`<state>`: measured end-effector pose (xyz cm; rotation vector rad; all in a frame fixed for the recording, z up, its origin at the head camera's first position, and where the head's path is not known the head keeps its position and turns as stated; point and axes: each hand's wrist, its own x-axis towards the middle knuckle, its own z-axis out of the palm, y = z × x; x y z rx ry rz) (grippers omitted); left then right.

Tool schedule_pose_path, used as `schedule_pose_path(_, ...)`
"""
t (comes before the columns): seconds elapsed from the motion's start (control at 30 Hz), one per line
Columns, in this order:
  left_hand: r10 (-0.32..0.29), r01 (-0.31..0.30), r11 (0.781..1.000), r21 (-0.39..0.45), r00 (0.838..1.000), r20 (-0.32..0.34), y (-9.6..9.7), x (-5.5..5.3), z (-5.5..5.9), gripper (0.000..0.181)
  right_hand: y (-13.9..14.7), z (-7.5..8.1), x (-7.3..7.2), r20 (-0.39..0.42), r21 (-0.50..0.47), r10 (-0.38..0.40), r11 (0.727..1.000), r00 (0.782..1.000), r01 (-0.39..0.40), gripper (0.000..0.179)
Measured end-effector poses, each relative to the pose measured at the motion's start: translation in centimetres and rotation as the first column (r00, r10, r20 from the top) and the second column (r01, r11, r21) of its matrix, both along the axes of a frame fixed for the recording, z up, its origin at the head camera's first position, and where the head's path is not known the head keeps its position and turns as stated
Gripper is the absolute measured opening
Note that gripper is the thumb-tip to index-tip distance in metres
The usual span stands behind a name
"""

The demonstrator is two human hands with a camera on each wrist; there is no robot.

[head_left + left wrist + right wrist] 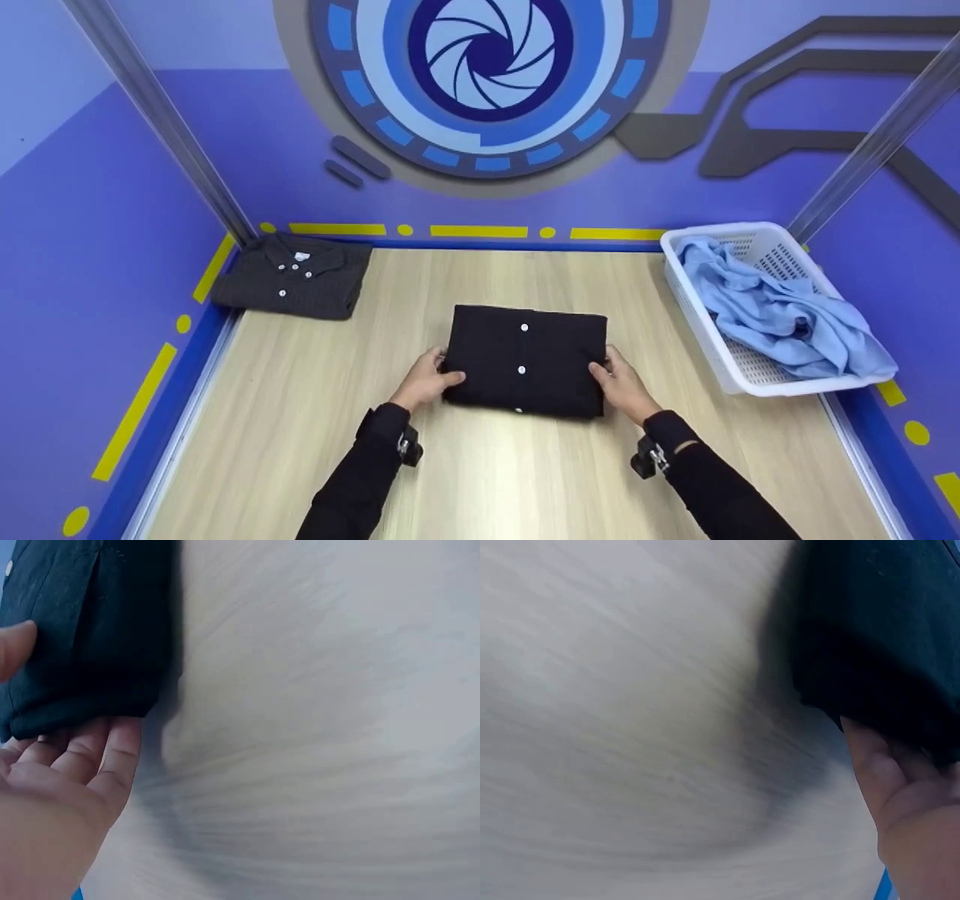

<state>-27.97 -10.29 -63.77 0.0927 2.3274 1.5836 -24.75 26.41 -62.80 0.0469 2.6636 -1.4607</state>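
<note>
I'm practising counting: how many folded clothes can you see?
2: the black garment, held by the left hand and right hand, and the dark grey garment at the far left. Blue cloth in the basket is crumpled; it may hide others.

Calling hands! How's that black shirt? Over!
Left hand, right hand: gripping folded black shirt by its sides. Gray shirt, white basket: not in the way.

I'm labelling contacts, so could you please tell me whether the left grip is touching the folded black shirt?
Touching: the head view shows the left grip holding the folded black shirt by its left edge, thumb on top.
</note>
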Motion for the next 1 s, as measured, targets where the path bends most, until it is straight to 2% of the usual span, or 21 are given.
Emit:
schedule_pose_path(0.07, 0.021, -0.021, 1.000, -0.003, 1.000, 0.011, 0.2, 0.0, -0.1, 0.058, -0.2, -0.1, -0.3, 0.009, 0.010, -0.016, 1.000, 1.000, 0.016, 0.018)
schedule_pose_path(0.13, 0.048, -0.048, 0.999, -0.017, 0.998, 0.031, 0.4, 0.1, -0.3, 0.057, -0.3, -0.2, -0.6, 0.031, -0.006, -0.020, 1.000, 0.999, 0.021, 0.023)
schedule_pose_path(0.27, 0.100, -0.098, 0.995, -0.036, 0.993, 0.069, 0.9, 0.4, -0.5, 0.059, -0.1, -0.5, -0.9, 0.120, -0.095, 0.003, 0.995, 0.993, 0.008, 0.054)
schedule_pose_path(0.37, 0.124, -0.121, 0.991, -0.052, 0.990, 0.071, 1.2, 0.5, -0.5, 0.059, 0.3, -0.8, -0.9, 0.211, -0.180, 0.050, 0.984, 0.976, -0.011, 0.082)
schedule_pose_path(0.47, 0.142, -0.138, 0.988, -0.066, 0.988, 0.058, 1.5, 0.5, -0.7, 0.057, 0.6, -1.1, -0.9, 0.262, -0.209, 0.076, 0.978, 0.962, -0.020, 0.093)
schedule_pose_path(0.67, 0.162, -0.160, 0.984, -0.075, 0.987, 0.016, 2.3, 0.6, -1.1, 0.047, 0.7, -1.5, -0.7, 0.239, -0.119, 0.050, 0.993, 0.970, -0.022, 0.076)
schedule_pose_path(0.77, 0.174, -0.174, 0.981, -0.084, 0.985, -0.011, 2.6, 0.6, -1.3, 0.045, 0.5, -1.4, -0.7, 0.216, -0.082, 0.010, 0.997, 0.976, 0.008, 0.065)
schedule_pose_path(1.0, 0.221, -0.229, 0.956, -0.184, 0.973, -0.060, 3.4, 0.5, -1.5, 0.039, -0.3, -1.6, -1.0, 0.138, 0.013, -0.055, 0.998, 0.989, 0.054, 0.053)
